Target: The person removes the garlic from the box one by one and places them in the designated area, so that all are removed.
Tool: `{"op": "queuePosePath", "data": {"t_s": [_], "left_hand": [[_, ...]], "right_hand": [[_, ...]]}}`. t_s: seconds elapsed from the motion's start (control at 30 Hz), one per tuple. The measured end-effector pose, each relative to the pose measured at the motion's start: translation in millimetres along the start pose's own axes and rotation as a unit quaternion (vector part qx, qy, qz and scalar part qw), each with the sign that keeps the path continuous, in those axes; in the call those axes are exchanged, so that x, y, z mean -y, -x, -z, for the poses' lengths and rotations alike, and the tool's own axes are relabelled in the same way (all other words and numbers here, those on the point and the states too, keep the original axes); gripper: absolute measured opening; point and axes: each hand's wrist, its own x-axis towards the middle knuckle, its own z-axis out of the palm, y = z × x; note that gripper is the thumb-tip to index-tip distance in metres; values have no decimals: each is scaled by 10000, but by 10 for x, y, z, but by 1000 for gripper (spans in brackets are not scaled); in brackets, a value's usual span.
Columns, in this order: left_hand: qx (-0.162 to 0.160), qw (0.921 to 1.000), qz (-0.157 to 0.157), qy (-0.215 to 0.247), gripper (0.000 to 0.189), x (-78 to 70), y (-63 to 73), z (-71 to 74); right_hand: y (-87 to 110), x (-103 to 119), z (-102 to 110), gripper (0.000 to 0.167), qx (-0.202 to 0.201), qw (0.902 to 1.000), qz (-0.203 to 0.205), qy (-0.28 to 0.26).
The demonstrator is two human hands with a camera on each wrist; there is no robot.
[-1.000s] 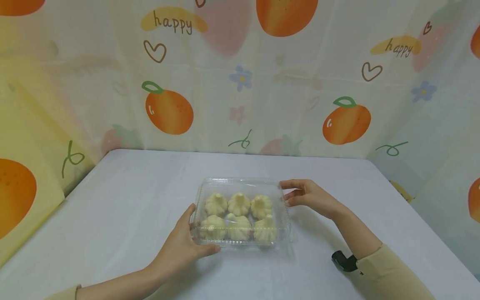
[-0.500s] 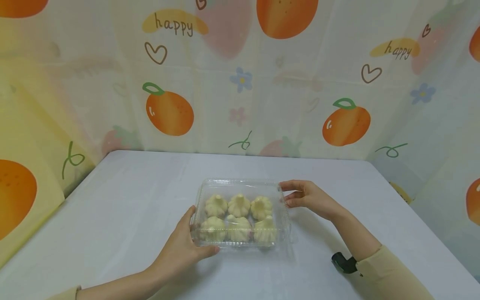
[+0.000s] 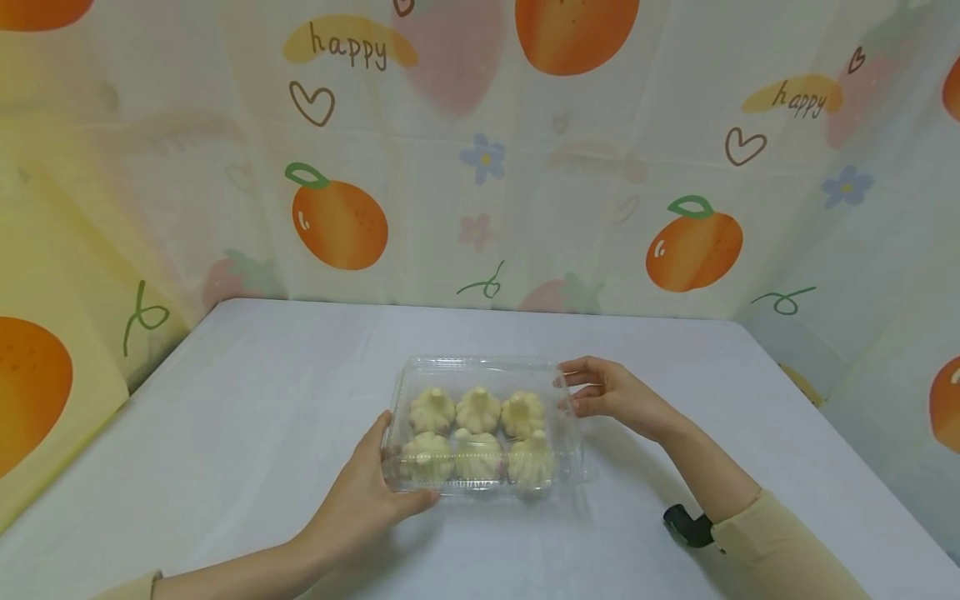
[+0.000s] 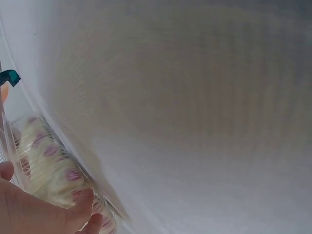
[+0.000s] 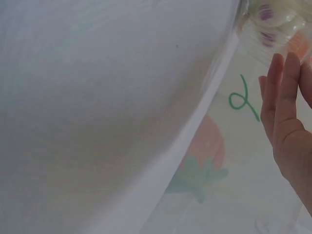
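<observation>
In the head view a clear plastic clamshell box (image 3: 482, 482) stands mid-table, its lid down over several pale garlic bulbs (image 3: 478, 410) in two rows. My left hand (image 3: 363, 487) grips the box's front left corner, thumb along the front and fingers at the left side. At the right side, toward the back, my right hand (image 3: 618, 396) touches the box with nearly straight fingers. The left wrist view shows purple-marked bulbs (image 4: 56, 161) through the plastic, beside my left hand (image 4: 39, 209). In the right wrist view the fingertips of my right hand (image 5: 290, 112) reach the box (image 5: 258, 46).
A white cloth covers the table (image 3: 300, 358). A patterned curtain (image 3: 555, 208) with oranges and flowers hangs behind and along the sides. Near the right cuff, a small dark object (image 3: 687, 527) shows beside the sleeve (image 3: 787, 542).
My right fingertips have shifted slightly over the box's right edge. The box and my left hand stay in place.
</observation>
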Motion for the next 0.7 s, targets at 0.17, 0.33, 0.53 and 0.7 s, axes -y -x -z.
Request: {"op": "queuePosePath", "data": {"t_s": [0.17, 0.33, 0.53, 0.7], "left_hand": [[-103, 9996, -229, -100, 117, 16, 11, -20], [-193, 9989, -427, -42, 116, 64, 9, -57], [-340, 9981, -512, -60, 112, 89, 11, -103], [-498, 9970, -580, -102, 107, 106, 15, -128]], "right_hand": [[-11, 10, -20, 57, -45, 9999, -95, -6], [-23, 19, -35, 58, -75, 9999, -117, 41], [-15, 37, -26, 58, -121, 9998, -161, 86], [-14, 41, -27, 58, -162, 9996, -160, 177]]}}
